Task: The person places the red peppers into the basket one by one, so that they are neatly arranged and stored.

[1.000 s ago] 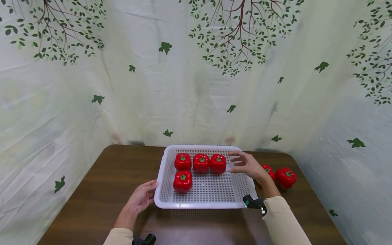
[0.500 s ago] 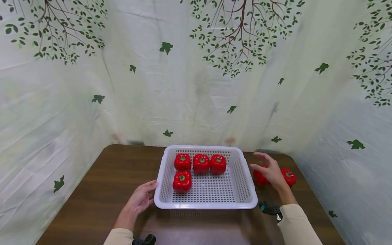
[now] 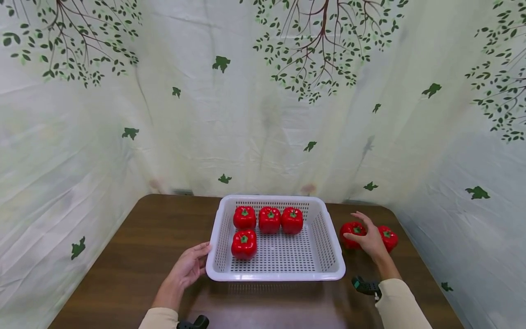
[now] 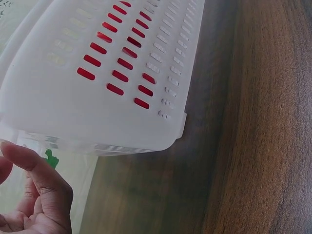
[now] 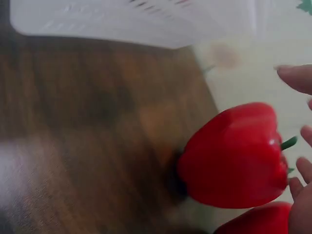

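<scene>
My right hand (image 3: pixel 371 240) is over a red bell pepper (image 3: pixel 349 229), thumb and fingers spread. In the right wrist view a gap shows between the fingertips (image 5: pixel 304 168) and the pepper (image 5: pixel 234 156), whose green stem faces them. A second bell pepper (image 3: pixel 387 236) lies just right, partly behind the hand. My left hand (image 3: pixel 191 265) touches the left rim of a white perforated plastic basket (image 3: pixel 275 276) with its fingertips. In the left wrist view its thumb (image 4: pixel 34 165) is by the basket's corner.
Inside the basket are several bell peppers (image 3: pixel 269 220), three across the back and one in front at left. A dark wooden table (image 3: pixel 172 219) carries everything. Behind it hangs a pale curtain (image 3: pixel 255 137) with printed leaves.
My right hand has moved right, from above the basket's right side to the pepper on the table, and lowered toward it. Left hand and basket stay nearly still.
</scene>
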The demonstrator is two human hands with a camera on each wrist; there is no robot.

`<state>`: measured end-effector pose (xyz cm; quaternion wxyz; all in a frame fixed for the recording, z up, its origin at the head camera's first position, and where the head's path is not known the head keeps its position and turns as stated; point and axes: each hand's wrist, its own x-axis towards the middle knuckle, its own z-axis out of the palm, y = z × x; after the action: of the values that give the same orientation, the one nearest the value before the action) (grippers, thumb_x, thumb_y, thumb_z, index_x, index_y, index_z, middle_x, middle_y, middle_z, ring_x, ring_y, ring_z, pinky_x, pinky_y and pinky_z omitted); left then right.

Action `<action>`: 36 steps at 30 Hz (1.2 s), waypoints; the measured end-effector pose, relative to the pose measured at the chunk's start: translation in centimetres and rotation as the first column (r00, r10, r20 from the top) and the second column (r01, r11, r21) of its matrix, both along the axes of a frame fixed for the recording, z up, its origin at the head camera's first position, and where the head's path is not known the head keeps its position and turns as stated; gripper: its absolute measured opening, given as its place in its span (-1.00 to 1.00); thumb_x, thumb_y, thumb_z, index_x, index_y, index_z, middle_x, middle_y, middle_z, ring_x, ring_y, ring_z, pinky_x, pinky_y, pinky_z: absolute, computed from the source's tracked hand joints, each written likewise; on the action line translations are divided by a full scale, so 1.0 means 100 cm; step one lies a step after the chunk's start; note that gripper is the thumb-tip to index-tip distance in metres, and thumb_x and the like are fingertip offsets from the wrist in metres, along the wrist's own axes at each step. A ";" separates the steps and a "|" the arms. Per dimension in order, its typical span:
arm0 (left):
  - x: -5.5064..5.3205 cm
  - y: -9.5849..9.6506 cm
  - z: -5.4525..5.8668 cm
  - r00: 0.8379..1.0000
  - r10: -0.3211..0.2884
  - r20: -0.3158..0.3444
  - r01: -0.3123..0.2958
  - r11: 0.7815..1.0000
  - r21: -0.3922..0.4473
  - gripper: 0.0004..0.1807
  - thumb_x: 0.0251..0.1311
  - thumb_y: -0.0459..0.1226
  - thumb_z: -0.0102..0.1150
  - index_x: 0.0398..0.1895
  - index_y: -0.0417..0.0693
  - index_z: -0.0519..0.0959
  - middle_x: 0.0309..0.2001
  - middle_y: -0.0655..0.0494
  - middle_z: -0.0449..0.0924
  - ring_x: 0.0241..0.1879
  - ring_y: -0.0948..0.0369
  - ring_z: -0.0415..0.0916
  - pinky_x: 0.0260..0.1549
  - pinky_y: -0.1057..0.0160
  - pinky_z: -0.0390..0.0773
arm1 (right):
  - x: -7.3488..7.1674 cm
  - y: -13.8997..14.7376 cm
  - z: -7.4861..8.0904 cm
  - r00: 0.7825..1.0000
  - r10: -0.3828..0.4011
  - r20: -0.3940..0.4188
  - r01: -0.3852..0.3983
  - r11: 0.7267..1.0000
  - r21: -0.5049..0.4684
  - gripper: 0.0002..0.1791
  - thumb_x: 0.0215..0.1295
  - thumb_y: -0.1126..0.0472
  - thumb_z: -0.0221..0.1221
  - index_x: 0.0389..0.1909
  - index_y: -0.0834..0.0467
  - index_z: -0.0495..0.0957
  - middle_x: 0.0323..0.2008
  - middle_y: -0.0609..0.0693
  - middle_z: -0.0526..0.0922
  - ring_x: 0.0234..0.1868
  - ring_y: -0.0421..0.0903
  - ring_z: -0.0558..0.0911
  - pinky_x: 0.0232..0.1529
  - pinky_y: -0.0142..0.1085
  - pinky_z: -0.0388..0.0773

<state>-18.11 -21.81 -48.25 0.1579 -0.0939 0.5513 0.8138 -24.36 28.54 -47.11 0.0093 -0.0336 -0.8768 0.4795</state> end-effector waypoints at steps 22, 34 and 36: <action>0.000 0.001 0.000 1.000 0.012 0.006 -0.012 1.000 -0.013 -0.87 0.39 -0.27 0.01 -0.16 0.01 0.57 -0.20 0.17 0.64 -0.15 0.18 0.62 -0.16 0.19 0.63 | 0.005 0.005 -0.019 0.995 0.093 0.044 -0.098 0.983 0.153 -0.05 0.04 0.44 0.34 0.43 0.28 0.04 0.42 0.38 -0.02 0.37 0.44 0.00 0.24 0.37 0.05; 0.000 0.001 0.000 1.000 0.010 0.007 -0.010 1.000 -0.013 -0.83 0.37 -0.25 0.05 -0.07 -0.06 0.55 -0.17 0.12 0.63 -0.14 0.14 0.62 -0.15 0.17 0.63 | 0.012 0.004 -0.021 0.996 0.007 0.085 -0.017 0.993 0.116 -0.11 0.07 0.37 0.35 0.42 0.17 0.13 0.36 0.39 0.13 0.26 0.41 0.19 0.17 0.31 0.26; 0.000 0.001 0.000 1.000 0.009 0.006 -0.009 1.000 -0.012 -0.84 0.38 -0.25 0.04 -0.08 -0.04 0.56 -0.17 0.13 0.63 -0.14 0.14 0.62 -0.15 0.17 0.63 | 0.012 0.004 -0.021 0.996 0.001 0.094 -0.012 0.993 0.119 -0.11 0.08 0.34 0.36 0.43 0.17 0.13 0.35 0.40 0.15 0.25 0.41 0.21 0.15 0.31 0.28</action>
<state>-18.14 -21.75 -48.24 0.1556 -0.0998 0.5552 0.8109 -23.13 28.93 -49.19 -0.0314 -0.0524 -0.9035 0.4242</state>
